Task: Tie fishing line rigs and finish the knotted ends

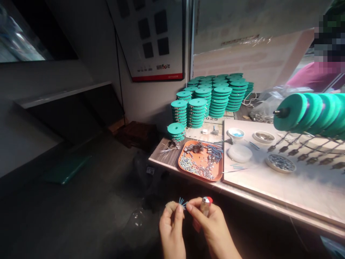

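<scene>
Left hand (172, 226) in front of the surface (164, 155), thumb and finger pinched on a small fan of thin blue strips (181, 201); beige wrap (170, 205) on one of its fingers. Right hand (215, 225) just beside it, grip closed around a short cylinder with a red-and-white end (206, 205), thumb and fingertip at the strips; can't tell if they pinch them too. Strips are near, off the surface edge, tips pointing far. Beyond on the surface: orange tray (220, 172) with metal bits and blue pieces, short green spool stack (176, 128) at its far left, many taller spool stacks (221, 99) behind. Right of the tray, a pale board (250, 185) carries a white round disc (239, 153) and three shallow dishes (281, 171), nearest one full of small metallic parts. Far right: row of green discs (290, 112) on a rod, wires and metal pieces below.
</scene>
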The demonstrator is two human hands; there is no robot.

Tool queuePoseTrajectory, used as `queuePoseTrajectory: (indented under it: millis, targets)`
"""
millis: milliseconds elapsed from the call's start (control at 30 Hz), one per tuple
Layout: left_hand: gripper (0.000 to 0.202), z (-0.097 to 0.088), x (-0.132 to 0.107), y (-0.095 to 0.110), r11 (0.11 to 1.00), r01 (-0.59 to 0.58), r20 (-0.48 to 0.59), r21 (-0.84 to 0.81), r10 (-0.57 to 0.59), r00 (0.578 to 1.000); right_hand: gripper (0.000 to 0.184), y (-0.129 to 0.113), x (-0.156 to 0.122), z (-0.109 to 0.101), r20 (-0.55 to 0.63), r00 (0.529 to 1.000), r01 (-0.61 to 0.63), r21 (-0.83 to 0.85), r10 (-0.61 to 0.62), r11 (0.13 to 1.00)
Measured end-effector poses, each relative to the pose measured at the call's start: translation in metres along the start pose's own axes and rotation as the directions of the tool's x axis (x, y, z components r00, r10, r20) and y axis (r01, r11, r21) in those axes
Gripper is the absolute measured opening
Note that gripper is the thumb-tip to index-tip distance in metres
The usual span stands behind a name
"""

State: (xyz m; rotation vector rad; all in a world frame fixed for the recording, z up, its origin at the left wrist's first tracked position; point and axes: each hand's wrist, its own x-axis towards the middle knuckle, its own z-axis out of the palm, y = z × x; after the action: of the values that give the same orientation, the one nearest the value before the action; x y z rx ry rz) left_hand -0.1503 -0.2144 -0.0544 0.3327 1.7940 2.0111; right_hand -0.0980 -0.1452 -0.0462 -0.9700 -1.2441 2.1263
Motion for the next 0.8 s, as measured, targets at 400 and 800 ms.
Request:
queuePoseTrajectory:
  millis: [400,800]
  targets:
    - [0.026,-0.004,-0.001,0.002,0.997,0.005,0.007,0.081,-0.006,1.000,0.031,-0.006,0.000,-0.001,0.015,1.000,0.013,-0.033,-0.013,0.999]
    - [0.029,-0.013,-0.001,0.017,0.990,-0.005,0.108,0.143,-0.011,0.994,0.051,0.001,0.013,-0.024,0.293,0.951,-0.083,-0.078,0.102,0.993]
